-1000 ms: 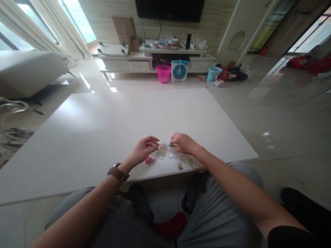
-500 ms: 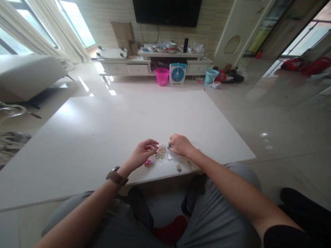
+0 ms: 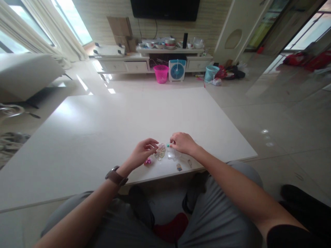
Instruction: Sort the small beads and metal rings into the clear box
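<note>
My left hand (image 3: 144, 151) rests on its side with fingers spread, thumb below, at the left edge of a pile of thin pale rings (image 3: 160, 152) like small elastic bands. Just under its fingers lies a pink trinket (image 3: 147, 161). Over the upper part of a clear plastic box (image 3: 171, 155) hangs my right hand (image 3: 181, 142), its thumb and fingers pinched together; whatever they hold is too small to name. A small green piece (image 3: 168, 145) shows in the box beside those fingertips. Nearer the table edge lie a yellow-and-blue cartoon figure (image 3: 179, 167) and a pale flat piece (image 3: 190, 163).
The white table (image 3: 124, 120) ends just before my knees. Beyond it on the floor stand a pink basket (image 3: 160, 74), a blue box fan (image 3: 177, 70) and a light blue basket (image 3: 211, 73). Dishes (image 3: 170, 43) crowd the TV cabinet (image 3: 113, 66).
My right hand has moved slightly right, uncovering more of the box, the green piece and the pale flat piece. My left hand has stayed almost still. The view has shifted slightly.
</note>
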{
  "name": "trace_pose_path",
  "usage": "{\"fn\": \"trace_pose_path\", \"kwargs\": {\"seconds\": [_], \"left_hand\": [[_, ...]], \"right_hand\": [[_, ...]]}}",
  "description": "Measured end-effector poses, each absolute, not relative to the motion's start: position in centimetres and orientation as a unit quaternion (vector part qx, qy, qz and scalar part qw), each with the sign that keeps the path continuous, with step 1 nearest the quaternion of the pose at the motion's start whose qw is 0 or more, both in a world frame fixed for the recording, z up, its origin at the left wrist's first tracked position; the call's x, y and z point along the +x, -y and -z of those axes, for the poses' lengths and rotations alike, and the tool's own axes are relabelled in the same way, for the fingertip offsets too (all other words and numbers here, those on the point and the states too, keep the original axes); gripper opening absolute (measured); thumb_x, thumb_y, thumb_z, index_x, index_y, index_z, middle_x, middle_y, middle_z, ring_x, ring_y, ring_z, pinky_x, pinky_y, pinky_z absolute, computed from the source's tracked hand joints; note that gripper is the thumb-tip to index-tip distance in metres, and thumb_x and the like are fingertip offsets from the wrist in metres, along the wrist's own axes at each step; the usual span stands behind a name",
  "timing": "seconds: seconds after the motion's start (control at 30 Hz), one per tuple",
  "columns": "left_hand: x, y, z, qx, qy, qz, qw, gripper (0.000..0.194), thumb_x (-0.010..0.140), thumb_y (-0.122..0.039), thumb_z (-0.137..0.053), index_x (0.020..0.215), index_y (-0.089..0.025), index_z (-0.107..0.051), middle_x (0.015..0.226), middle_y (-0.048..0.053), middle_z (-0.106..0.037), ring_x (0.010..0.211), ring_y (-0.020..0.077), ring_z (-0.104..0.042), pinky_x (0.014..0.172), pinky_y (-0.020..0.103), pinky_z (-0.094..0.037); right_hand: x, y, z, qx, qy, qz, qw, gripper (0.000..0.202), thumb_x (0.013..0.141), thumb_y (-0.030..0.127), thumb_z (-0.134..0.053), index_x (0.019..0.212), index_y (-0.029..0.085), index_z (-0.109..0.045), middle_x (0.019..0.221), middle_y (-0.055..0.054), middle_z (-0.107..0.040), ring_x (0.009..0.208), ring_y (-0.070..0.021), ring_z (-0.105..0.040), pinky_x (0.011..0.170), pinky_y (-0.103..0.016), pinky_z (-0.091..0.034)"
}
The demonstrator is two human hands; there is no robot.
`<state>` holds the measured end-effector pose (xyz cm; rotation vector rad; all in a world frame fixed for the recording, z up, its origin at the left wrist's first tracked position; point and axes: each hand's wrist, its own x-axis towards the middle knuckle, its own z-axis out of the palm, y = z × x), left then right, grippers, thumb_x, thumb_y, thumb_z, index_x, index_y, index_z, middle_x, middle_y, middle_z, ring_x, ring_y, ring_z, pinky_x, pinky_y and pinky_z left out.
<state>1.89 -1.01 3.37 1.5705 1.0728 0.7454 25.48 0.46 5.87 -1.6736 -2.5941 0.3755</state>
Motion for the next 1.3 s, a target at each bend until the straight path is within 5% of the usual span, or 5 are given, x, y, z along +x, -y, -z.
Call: {"fn": "trace_pose_path", "kwargs": {"seconds": [0.17,0.4,0.77,1.03,1.3], "left_hand": [[2.4,2.3,-3.8,0.812,-0.395,-0.245,0.353,0.018,0.087,-0.027,-0.059,0.101,-0.022,-0.068,0.105,0.007,-0.069,0.095,0.0207,-0.065,0.086,0.037,-0.053],[3.4,3.6,-3.4,0.910,-0.299,-0.149,0.244,0.041,0.085,-0.021,-0.061,0.126,-0.026,-0.063,0.135,0.007,-0.060,0.131,0.0279,-0.049,0.111,0.047,-0.037],[4.9,5.6,-4.1,0.912,-0.234,-0.137,0.308,0.058,0.084,-0.019,-0.061,0.140,-0.027,-0.052,0.141,0.007,-0.056,0.131,0.0253,-0.051,0.113,0.044,-0.037],[4.1,4.3,-4.5,0.910,-0.265,-0.167,0.273,0.025,0.092,-0.020,-0.051,0.111,-0.022,-0.067,0.110,0.009,-0.067,0.108,0.0238,-0.059,0.099,0.040,-0.045],[2.6,2.3,-4.4,0.902,-0.339,-0.164,0.212,0.017,0.093,-0.019,-0.050,0.095,-0.020,-0.067,0.093,0.007,-0.065,0.091,0.0215,-0.057,0.084,0.035,-0.045]], "right_hand": [[26.4,-0.1,-6.6,-0.534,0.836,-0.125,-0.002,0.019,0.088,0.029,-0.057,0.092,0.024,-0.075,0.103,-0.003,-0.072,0.092,-0.0180,-0.064,0.075,-0.026,-0.043],[26.1,0.5,-7.3,-0.514,0.848,-0.125,-0.050,0.028,0.093,0.031,-0.049,0.095,0.023,-0.076,0.107,-0.007,-0.071,0.091,-0.0192,-0.065,0.075,-0.026,-0.044],[25.8,0.6,-6.9,-0.520,0.844,-0.125,-0.039,0.022,0.087,0.028,-0.057,0.099,0.023,-0.075,0.102,-0.007,-0.075,0.095,-0.0216,-0.067,0.077,-0.027,-0.045],[25.6,0.6,-6.6,-0.501,0.853,-0.142,-0.039,0.020,0.090,0.030,-0.057,0.099,0.025,-0.075,0.104,-0.005,-0.073,0.098,-0.0203,-0.065,0.077,-0.026,-0.043],[26.4,0.3,-6.7,-0.444,0.882,-0.160,0.001,0.014,0.086,0.018,-0.063,0.090,0.021,-0.076,0.101,-0.005,-0.066,0.089,-0.0163,-0.062,0.073,-0.025,-0.042]]}}
